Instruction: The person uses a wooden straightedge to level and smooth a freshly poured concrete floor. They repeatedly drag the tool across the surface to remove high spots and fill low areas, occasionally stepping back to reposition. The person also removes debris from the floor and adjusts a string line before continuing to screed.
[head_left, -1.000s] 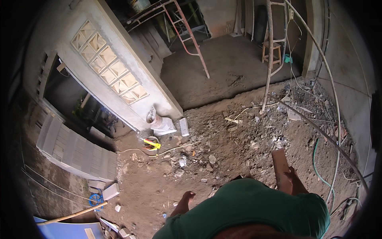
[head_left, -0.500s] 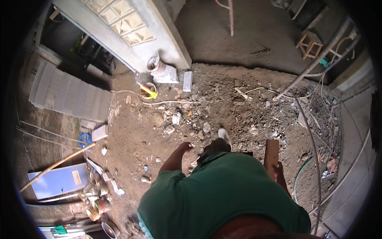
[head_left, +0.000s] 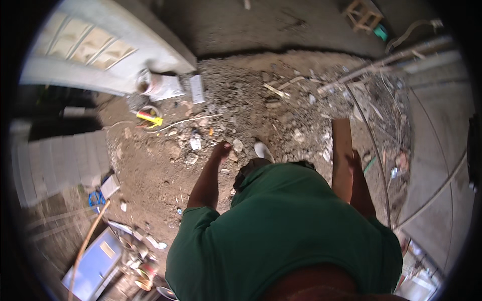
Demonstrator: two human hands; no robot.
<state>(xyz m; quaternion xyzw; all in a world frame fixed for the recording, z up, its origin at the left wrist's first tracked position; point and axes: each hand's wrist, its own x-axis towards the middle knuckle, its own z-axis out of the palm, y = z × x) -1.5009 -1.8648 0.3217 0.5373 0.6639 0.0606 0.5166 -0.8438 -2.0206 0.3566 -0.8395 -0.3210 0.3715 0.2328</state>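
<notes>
At my right side my right hand (head_left: 356,161) grips a long, flat wooden board (head_left: 342,150) by its edge, with the fingers mostly behind it. The board points forward over the rubble. My left hand (head_left: 223,149) hangs over the dirt ahead of my left side, close above some stones (head_left: 237,145). No object shows in it, and its fingers are too small and blurred to read. One white boot (head_left: 262,150) sticks out ahead of my green shirt.
Rubble and dirt cover the ground. Ahead left are a bucket (head_left: 144,83), a pale block (head_left: 197,89) and a yellow-and-red tool (head_left: 149,118). Grey blocks (head_left: 65,165) are stacked left. Poles (head_left: 381,64) and a cable (head_left: 374,145) cross the right; a wooden stool (head_left: 361,16) stands far right.
My view has turned, and the surroundings have shifted and rotated in it. Both hands reach farther forward, and more of the board shows, still in my right hand.
</notes>
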